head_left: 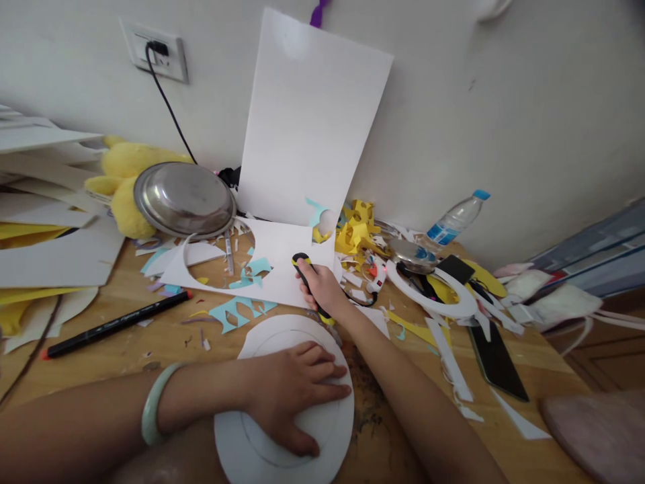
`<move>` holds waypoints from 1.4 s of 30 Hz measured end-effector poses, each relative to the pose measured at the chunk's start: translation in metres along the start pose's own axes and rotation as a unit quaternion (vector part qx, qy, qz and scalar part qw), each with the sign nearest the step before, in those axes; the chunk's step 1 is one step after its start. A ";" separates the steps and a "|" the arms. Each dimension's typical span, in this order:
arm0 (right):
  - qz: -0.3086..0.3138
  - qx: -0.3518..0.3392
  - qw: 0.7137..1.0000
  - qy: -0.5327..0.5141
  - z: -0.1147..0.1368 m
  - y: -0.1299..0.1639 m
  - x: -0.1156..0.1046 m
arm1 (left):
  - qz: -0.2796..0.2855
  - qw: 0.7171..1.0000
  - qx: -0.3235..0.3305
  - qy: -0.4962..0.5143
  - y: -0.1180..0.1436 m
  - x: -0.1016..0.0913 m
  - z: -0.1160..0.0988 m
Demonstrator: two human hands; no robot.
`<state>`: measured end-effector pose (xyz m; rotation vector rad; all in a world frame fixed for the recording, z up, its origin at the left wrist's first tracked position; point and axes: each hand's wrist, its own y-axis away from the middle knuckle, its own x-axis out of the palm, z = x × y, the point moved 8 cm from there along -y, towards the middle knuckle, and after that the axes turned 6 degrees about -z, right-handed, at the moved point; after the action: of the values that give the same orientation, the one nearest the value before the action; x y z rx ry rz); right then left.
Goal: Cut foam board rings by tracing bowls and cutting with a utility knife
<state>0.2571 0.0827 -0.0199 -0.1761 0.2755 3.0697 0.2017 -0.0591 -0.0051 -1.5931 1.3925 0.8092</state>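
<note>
Head view shows your two hands over one wooden table (125, 323). Your left hand (289, 390) lies flat on one white round card (322, 420), fingers spread and pressing it down. The card sits at the near edge of the table, partly over your lap, and it has one thin circle drawn inside it. One pale green bangle (154, 403) is on your left wrist.

Your right hand (322, 289) is closed tight around one black and yellow cutter (302, 265). The cutter tip points away from you, and it rests on one white sheet with a round hole (275, 259) that lies just past the round card. You cannot tell if the blade is out.

One tall white board (307, 121) leans on the wall behind that sheet. One shiny metal bowl (184, 198) sits upside down to the left, touching one yellow soft toy (123, 168). One black marker with a red end (115, 324) lies alone on the left side of the table. One plastic bottle with a blue cap (456, 218) lies tilted on the right. One white ring shape (438, 296) lies near it, and one dark flat strip (496, 359) lies beside that. Blue paper scraps (236, 310) and yellow paper scraps (357, 232) are too many to count.
</note>
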 end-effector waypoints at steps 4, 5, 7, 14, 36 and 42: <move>0.004 -0.003 1.000 -0.003 0.000 0.000 0.000 | 0.000 1.000 0.000 0.006 0.000 0.001 0.001; 0.003 -0.004 1.000 -0.006 0.000 0.000 0.000 | 0.000 1.000 0.000 0.007 0.000 0.001 0.001; -0.001 -0.006 1.000 -0.015 0.002 0.001 -0.002 | -0.002 1.000 -0.001 0.010 0.000 0.002 0.001; -0.013 -0.006 0.999 -0.037 0.004 0.004 -0.006 | -0.006 1.000 -0.003 0.013 0.000 0.002 0.001; -0.011 0.000 1.000 -0.014 0.006 -0.006 0.000 | -0.004 0.999 0.016 -0.032 0.000 0.000 -0.001; 0.002 0.018 1.000 -0.012 0.004 -0.007 0.002 | -0.012 1.000 0.017 -0.018 0.001 -0.001 -0.001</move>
<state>0.2553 0.0900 -0.0170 -0.1376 0.3296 3.0653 0.2005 -0.0596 -0.0043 -1.5591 1.3514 0.7932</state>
